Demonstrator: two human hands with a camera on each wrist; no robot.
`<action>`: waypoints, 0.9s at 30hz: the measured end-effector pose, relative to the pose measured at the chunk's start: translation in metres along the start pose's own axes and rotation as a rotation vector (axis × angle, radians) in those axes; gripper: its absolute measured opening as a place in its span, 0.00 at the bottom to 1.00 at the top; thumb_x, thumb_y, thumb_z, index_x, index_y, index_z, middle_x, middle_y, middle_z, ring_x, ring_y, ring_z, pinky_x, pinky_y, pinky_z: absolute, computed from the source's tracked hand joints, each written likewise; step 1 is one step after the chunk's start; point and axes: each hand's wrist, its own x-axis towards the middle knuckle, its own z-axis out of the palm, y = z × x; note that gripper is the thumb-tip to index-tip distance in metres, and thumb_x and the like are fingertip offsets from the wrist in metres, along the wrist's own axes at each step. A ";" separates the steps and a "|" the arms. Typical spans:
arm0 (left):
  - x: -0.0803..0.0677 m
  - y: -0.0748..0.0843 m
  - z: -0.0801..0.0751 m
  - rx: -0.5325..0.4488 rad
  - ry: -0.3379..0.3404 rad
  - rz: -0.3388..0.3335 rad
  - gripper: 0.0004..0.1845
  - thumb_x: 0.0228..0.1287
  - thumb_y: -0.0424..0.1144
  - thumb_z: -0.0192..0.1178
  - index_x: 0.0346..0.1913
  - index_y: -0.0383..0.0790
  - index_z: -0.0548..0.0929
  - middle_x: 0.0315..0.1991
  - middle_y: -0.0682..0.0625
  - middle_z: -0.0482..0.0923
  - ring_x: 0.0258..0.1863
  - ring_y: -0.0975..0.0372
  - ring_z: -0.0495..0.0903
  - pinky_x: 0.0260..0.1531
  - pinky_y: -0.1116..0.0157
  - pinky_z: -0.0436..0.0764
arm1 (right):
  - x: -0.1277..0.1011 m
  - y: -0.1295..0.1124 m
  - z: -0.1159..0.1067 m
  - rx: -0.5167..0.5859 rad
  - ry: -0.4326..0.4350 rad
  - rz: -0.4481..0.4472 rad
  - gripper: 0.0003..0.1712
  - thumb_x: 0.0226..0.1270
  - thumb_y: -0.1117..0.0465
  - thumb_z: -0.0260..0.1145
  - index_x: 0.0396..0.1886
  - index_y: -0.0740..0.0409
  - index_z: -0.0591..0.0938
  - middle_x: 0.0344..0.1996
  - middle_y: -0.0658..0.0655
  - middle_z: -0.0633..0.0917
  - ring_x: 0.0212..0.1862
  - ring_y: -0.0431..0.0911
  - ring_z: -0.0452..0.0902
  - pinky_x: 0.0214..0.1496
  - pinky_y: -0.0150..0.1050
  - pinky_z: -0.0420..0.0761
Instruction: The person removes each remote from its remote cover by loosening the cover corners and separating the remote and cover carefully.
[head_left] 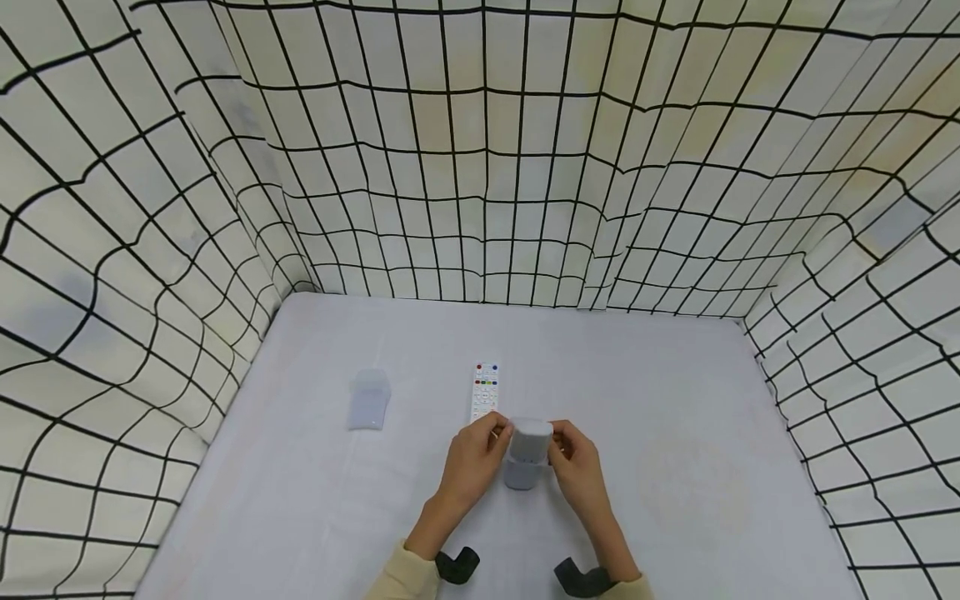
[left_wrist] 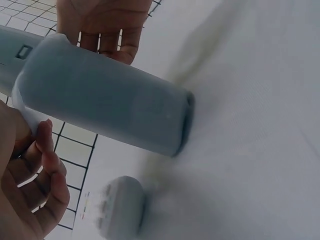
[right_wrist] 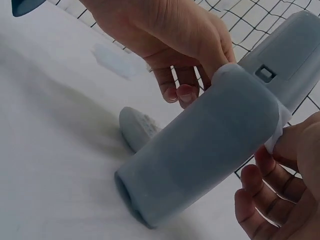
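A remote control [head_left: 532, 433], its back with a battery-cover latch showing in both wrist views, stands partly inside a translucent plastic sleeve [left_wrist: 105, 95]. The lower part of the sleeve reaches down toward the table, and the remote's other end [right_wrist: 290, 50] sticks out of its mouth. My left hand [head_left: 474, 454] pinches one side of the sleeve's rim between thumb and fingers. On the opposite side, my right hand [head_left: 577, 467] pinches the rim the same way. Whether the sleeve's bottom touches the table I cannot tell.
A second white remote [head_left: 485, 392] with coloured buttons lies just beyond my left hand. Farther left, another translucent sleeve [head_left: 367, 402] lies flat on the white table [head_left: 675, 400]. Walls with black netting [head_left: 483, 175] enclose the table at the back and sides.
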 end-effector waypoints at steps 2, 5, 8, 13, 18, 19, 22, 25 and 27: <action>-0.001 -0.003 0.003 0.036 -0.001 0.007 0.03 0.75 0.40 0.64 0.45 0.45 0.86 0.31 0.55 0.84 0.22 0.72 0.68 0.23 0.74 0.71 | 0.000 0.003 0.001 -0.017 0.007 0.002 0.08 0.75 0.71 0.63 0.49 0.63 0.83 0.38 0.60 0.86 0.33 0.39 0.77 0.36 0.30 0.80; -0.004 -0.007 0.006 0.065 0.006 0.027 0.02 0.74 0.38 0.65 0.44 0.44 0.86 0.32 0.54 0.86 0.22 0.73 0.68 0.23 0.74 0.71 | 0.000 0.008 0.002 -0.056 0.010 0.001 0.07 0.74 0.71 0.64 0.48 0.62 0.84 0.38 0.59 0.86 0.33 0.38 0.76 0.34 0.30 0.79; -0.004 -0.010 0.009 0.077 0.019 0.043 0.02 0.73 0.37 0.65 0.43 0.44 0.86 0.32 0.54 0.86 0.22 0.73 0.69 0.23 0.74 0.71 | -0.001 0.012 0.002 -0.071 0.016 -0.009 0.07 0.75 0.69 0.65 0.48 0.61 0.84 0.37 0.59 0.87 0.33 0.38 0.76 0.33 0.30 0.79; -0.006 -0.014 0.013 0.091 0.010 0.032 0.03 0.74 0.38 0.64 0.43 0.44 0.87 0.32 0.53 0.87 0.20 0.73 0.68 0.21 0.74 0.70 | -0.004 0.017 0.004 -0.093 0.011 0.020 0.07 0.76 0.66 0.65 0.49 0.60 0.84 0.37 0.57 0.87 0.33 0.37 0.76 0.34 0.30 0.80; -0.008 -0.016 0.012 0.031 -0.046 -0.031 0.05 0.76 0.39 0.62 0.45 0.43 0.87 0.32 0.53 0.87 0.21 0.73 0.70 0.22 0.73 0.72 | -0.008 0.019 0.005 -0.097 -0.001 0.047 0.08 0.76 0.65 0.65 0.50 0.60 0.84 0.38 0.57 0.88 0.35 0.38 0.79 0.36 0.30 0.81; -0.008 -0.015 0.011 -0.005 -0.070 -0.056 0.07 0.77 0.40 0.61 0.46 0.42 0.87 0.32 0.52 0.86 0.21 0.73 0.71 0.22 0.73 0.73 | -0.008 0.019 0.005 -0.091 -0.001 0.046 0.08 0.76 0.65 0.65 0.50 0.61 0.84 0.39 0.58 0.88 0.35 0.38 0.79 0.36 0.30 0.82; -0.009 -0.012 0.003 -0.133 -0.160 -0.174 0.12 0.80 0.43 0.56 0.51 0.39 0.85 0.31 0.49 0.84 0.21 0.70 0.75 0.23 0.71 0.74 | -0.008 0.018 0.006 -0.059 -0.004 0.052 0.09 0.77 0.65 0.64 0.52 0.62 0.84 0.41 0.58 0.87 0.35 0.40 0.80 0.36 0.33 0.83; -0.010 -0.005 -0.007 -0.255 -0.242 -0.305 0.18 0.80 0.46 0.54 0.55 0.36 0.84 0.32 0.46 0.84 0.20 0.65 0.78 0.24 0.68 0.77 | -0.008 0.016 0.006 -0.015 0.001 0.071 0.10 0.78 0.65 0.64 0.53 0.63 0.83 0.41 0.59 0.87 0.33 0.40 0.80 0.36 0.36 0.85; -0.012 -0.001 -0.013 -0.326 -0.285 -0.361 0.20 0.80 0.48 0.54 0.55 0.34 0.84 0.33 0.44 0.84 0.20 0.64 0.78 0.24 0.66 0.79 | -0.008 0.015 0.006 0.003 0.013 0.084 0.10 0.78 0.64 0.64 0.53 0.64 0.83 0.40 0.59 0.87 0.32 0.40 0.80 0.36 0.37 0.85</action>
